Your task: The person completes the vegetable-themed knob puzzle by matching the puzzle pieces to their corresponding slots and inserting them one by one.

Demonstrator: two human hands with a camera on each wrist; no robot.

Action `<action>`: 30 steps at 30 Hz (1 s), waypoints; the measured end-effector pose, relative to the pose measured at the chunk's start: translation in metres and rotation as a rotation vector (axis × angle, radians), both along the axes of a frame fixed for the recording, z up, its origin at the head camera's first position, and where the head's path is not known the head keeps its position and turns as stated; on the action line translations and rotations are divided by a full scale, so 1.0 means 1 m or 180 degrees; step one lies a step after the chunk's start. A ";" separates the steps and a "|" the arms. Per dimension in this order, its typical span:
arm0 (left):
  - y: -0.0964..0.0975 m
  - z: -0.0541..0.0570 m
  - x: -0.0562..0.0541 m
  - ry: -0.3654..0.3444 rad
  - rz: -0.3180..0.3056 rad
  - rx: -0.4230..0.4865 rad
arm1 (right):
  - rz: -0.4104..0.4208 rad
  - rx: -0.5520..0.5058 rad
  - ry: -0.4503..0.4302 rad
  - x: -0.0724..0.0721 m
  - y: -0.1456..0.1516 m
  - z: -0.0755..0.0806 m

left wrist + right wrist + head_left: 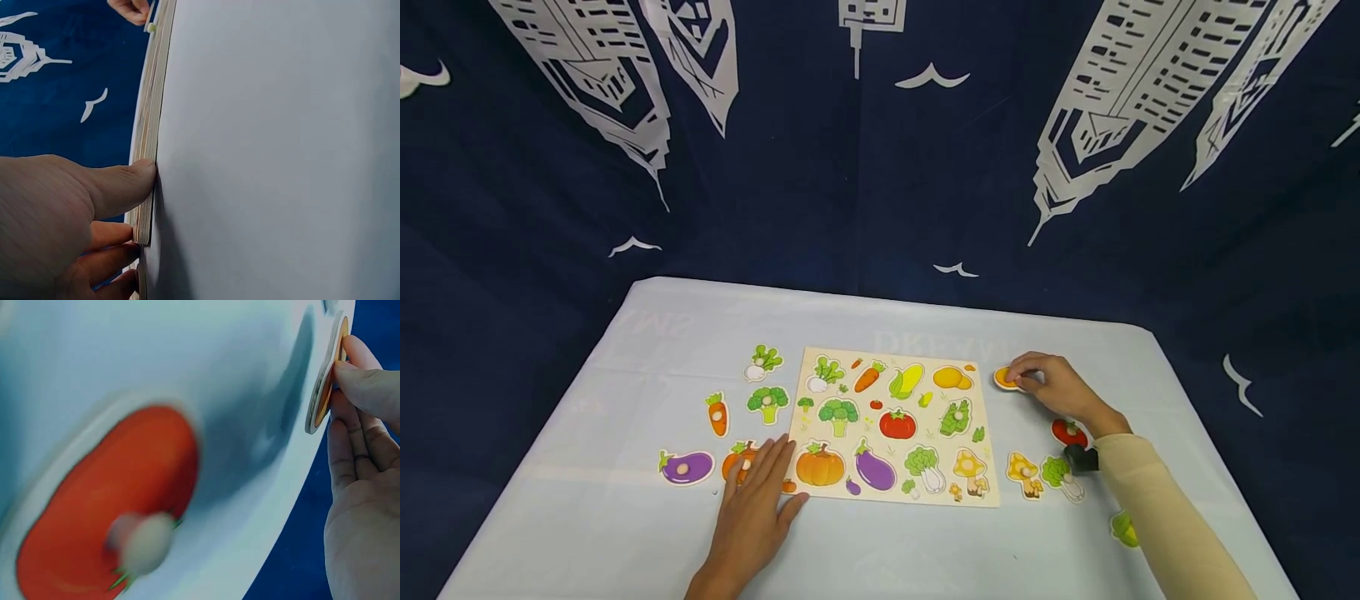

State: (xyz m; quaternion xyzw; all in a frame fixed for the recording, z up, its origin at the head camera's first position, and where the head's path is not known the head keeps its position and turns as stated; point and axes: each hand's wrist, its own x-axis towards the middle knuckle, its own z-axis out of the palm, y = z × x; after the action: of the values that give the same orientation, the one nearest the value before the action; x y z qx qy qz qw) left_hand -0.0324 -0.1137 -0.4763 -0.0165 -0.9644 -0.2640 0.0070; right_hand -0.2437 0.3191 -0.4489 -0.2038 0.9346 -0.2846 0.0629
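A wooden vegetable puzzle board [887, 485] lies on the table, printed with vegetable pictures. My left hand [750, 508] rests at its front left corner, fingers extended, thumb along the front edge [142, 231]. Those fingers partly cover a pumpkin piece [733, 461]. Just past the board's right side, my right hand [1058, 385] pinches an orange-yellow puzzle piece [1002, 379] between thumb and fingertips. Up close in the right wrist view, that piece [322, 403] is seen nearly edge-on. A knobbed tomato piece [125, 481] lies below the right wrist. A knobbed cabbage-like piece [956, 416] sits on the board.
Left of the board lie radish [765, 360], broccoli [768, 402], carrot [718, 417] and eggplant pieces [698, 467]. To its right are mushroom [1024, 475], bok choy [1057, 472] and corn pieces [1122, 527], the last partly behind the sleeve. A dark blue cloth [850, 208] hangs behind the table.
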 end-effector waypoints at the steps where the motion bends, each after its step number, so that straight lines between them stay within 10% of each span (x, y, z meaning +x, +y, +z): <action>1: 0.000 0.000 0.000 0.0000 -0.0002 -0.0002 | 0.0029 -0.0007 0.0015 0.000 -0.003 0.000; 30: -0.001 -0.001 0.000 0.0018 0.0012 -0.0008 | 0.0588 -0.0251 0.0109 -0.007 -0.070 -0.004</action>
State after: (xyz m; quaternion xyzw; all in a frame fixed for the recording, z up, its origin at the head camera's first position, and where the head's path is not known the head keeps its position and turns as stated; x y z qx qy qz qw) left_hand -0.0326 -0.1142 -0.4774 -0.0154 -0.9647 -0.2627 0.0102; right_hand -0.2507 0.2493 -0.4526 -0.2962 0.9009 -0.3106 0.0649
